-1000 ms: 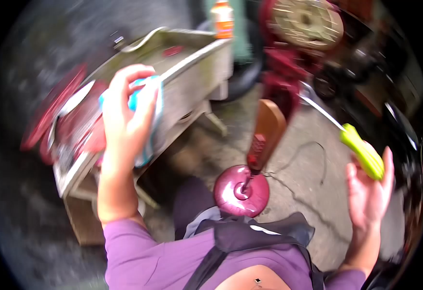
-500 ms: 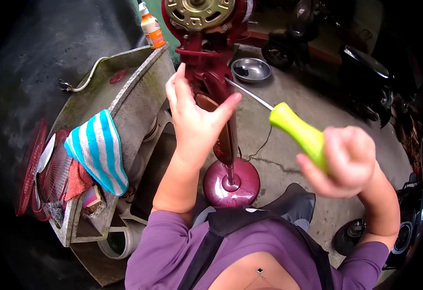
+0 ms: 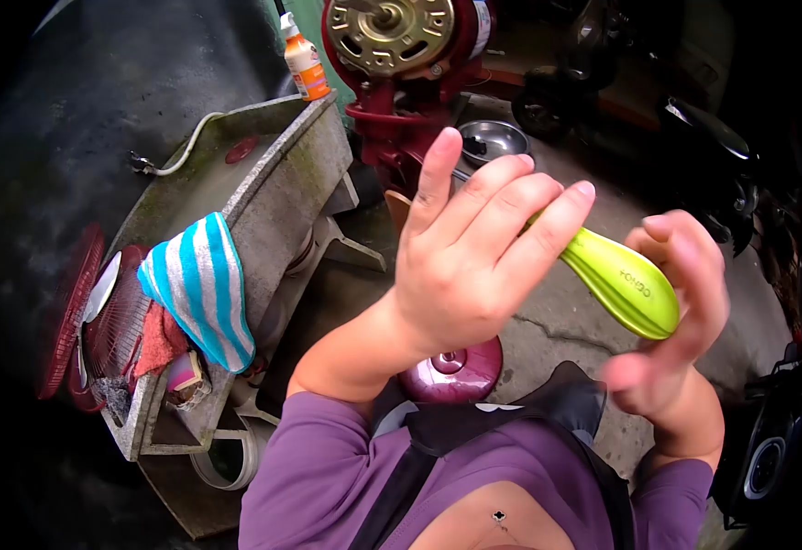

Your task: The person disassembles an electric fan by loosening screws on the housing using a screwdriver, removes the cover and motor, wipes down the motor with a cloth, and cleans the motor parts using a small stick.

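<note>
A screwdriver with a lime-green handle (image 3: 623, 284) slants across the view, its metal shaft mostly hidden behind my left hand (image 3: 483, 247). The fingers of that hand lie over the front of the handle and hold it. My right hand (image 3: 681, 307), slightly blurred, is at the handle's butt end with fingers apart and curved around it, not closed on it. Behind the left hand stands a dark red fan: its bare motor (image 3: 392, 32) faces up, the neck (image 3: 396, 133) is partly covered, and the round base (image 3: 456, 371) shows below.
At the left a concrete sink (image 3: 277, 151) carries a striped towel (image 3: 201, 289), an orange-and-white pump bottle (image 3: 306, 69) and red fan grilles (image 3: 76, 312). A metal bowl (image 3: 502, 137) sits on the floor beyond the fan. Motorbikes (image 3: 708, 137) stand at the right.
My left hand has moved from the fan's neck onto the screwdriver. My right hand has loosened from the handle, its fingers now spread. The view has shifted slightly.
</note>
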`<state>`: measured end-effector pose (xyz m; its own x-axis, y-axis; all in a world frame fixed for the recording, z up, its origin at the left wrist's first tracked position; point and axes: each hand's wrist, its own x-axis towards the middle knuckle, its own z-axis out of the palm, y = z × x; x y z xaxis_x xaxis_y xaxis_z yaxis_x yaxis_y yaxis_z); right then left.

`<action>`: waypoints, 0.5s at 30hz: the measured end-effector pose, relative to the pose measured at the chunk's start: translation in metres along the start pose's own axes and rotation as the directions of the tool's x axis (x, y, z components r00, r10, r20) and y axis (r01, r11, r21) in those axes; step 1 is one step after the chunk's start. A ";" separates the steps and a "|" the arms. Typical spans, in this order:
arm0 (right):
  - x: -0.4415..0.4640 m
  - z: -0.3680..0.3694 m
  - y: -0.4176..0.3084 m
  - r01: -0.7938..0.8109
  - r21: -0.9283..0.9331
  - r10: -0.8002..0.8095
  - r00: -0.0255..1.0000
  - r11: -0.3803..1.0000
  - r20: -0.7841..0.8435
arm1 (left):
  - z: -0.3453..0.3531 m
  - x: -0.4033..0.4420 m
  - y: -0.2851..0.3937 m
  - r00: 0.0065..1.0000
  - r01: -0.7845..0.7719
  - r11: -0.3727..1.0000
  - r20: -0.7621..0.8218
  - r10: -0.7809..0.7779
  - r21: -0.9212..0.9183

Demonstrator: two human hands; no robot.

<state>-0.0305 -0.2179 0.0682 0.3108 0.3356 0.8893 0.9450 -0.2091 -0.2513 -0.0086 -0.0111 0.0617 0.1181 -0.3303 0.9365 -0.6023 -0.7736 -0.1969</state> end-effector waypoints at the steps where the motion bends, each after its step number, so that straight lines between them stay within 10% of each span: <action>1: -0.002 -0.007 -0.007 -0.310 0.162 0.308 0.951 0.937 0.038 | 0.003 0.000 -0.001 0.999 0.004 1.000 -0.036 -0.004 -0.003; 3: 0.005 -0.032 -0.017 -0.748 0.322 0.624 0.662 0.580 0.415 | 0.010 0.002 -0.002 0.995 0.016 1.000 -0.101 -0.014 0.015; 5: 0.010 -0.025 -0.028 -0.811 0.433 0.714 0.566 0.394 0.411 | 0.013 0.000 -0.002 0.982 0.054 0.997 -0.182 -0.045 0.047; 8: 0.014 -0.017 -0.024 -0.254 -0.160 0.295 0.893 0.954 0.340 | 0.008 -0.007 -0.004 0.983 0.082 0.997 -0.166 -0.079 0.007; 11: 0.026 -0.024 -0.033 0.252 -0.467 0.063 0.826 0.848 0.560 | 0.000 -0.007 0.002 0.999 0.040 0.993 0.001 -0.041 0.110; 15: 0.019 -0.012 -0.027 0.402 -0.462 -0.150 0.859 0.791 0.490 | -0.001 -0.010 -0.003 0.999 0.051 0.986 -0.011 -0.049 0.158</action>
<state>-0.0510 -0.2169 0.0967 0.1746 0.7697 0.6141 0.8252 -0.4546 0.3352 -0.0088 -0.0052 0.0527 0.1387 -0.2854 0.9483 -0.4630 -0.8652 -0.1927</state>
